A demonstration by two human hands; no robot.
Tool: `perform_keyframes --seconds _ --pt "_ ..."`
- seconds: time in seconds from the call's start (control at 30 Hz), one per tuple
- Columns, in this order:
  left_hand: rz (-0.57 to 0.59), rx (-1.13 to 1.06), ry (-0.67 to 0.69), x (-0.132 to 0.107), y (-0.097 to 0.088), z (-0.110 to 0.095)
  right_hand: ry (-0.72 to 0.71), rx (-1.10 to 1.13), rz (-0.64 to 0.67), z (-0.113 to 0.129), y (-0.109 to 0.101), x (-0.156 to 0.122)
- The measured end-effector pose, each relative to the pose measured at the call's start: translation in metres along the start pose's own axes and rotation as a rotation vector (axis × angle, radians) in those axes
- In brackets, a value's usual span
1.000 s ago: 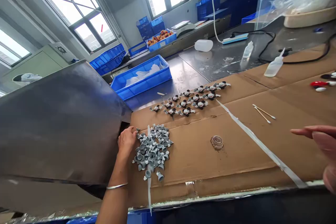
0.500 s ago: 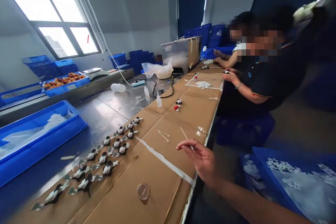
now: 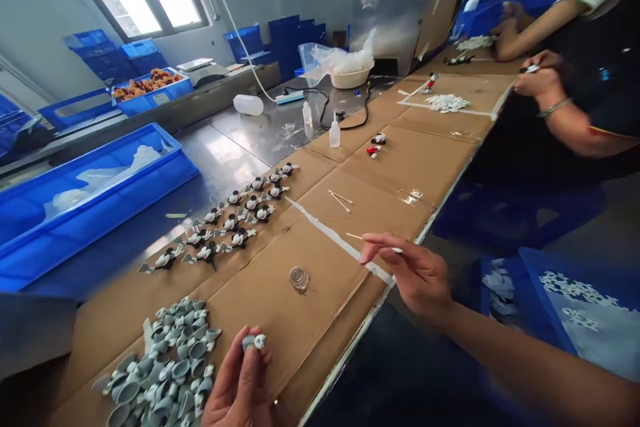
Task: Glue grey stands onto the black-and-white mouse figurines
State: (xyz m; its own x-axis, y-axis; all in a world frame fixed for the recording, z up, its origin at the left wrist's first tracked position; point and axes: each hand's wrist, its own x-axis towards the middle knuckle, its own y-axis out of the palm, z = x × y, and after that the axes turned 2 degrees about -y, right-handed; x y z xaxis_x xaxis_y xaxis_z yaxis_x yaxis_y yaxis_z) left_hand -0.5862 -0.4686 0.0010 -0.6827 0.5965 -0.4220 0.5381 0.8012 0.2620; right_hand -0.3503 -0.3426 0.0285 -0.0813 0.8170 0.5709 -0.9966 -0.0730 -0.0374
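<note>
Low in the head view, the small grey piece (image 3: 254, 341) sits pinched at the fingertips of the left hand (image 3: 239, 388), raised just off the cardboard (image 3: 260, 300) that covers the desk. Its pale end faces up and away from the person. That grip is closed on the piece, thumb against forefinger, though the blur makes it hard to say whether the white part is a separate bit or only a cap.

The right hand (image 3: 419, 278) is up and to the right of it, well apart, beyond the desk's edge. Its grip is closed on a thin stick (image 3: 355, 237), held like a pen. The stick's long axis runs nearly level, and its free tip points left, back over the cardboard towards the left hand's side.

Between the two hands lies a little clear dish (image 3: 299, 278). It is near the stick's tip and a bit lower in the view, and about as far from the grey piece. A strip of pale tape (image 3: 325, 233) crosses the cardboard under the stick.

Just beside the left hand, on its left, is a heap of grey cones (image 3: 165, 363). Farther back stand rows of black-and-white figures (image 3: 230, 223), two loose sticks (image 3: 341, 199) and a squeeze bottle (image 3: 335, 134). A blue crate (image 3: 100, 197) lies behind them. At the far right a co-worker's hand (image 3: 543, 80) is busy near white pieces (image 3: 447, 103).
</note>
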Motion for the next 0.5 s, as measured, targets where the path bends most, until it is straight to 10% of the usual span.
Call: perform_keyframes --seconds 0.17,0.5 --pt "-0.038 -0.066 -0.072 -0.014 0.032 0.012 0.011 0.065 0.084 -0.004 0.017 0.003" --pt "-0.042 0.012 -0.035 -0.017 0.033 0.013 0.121 0.116 0.194 -0.008 0.038 0.012"
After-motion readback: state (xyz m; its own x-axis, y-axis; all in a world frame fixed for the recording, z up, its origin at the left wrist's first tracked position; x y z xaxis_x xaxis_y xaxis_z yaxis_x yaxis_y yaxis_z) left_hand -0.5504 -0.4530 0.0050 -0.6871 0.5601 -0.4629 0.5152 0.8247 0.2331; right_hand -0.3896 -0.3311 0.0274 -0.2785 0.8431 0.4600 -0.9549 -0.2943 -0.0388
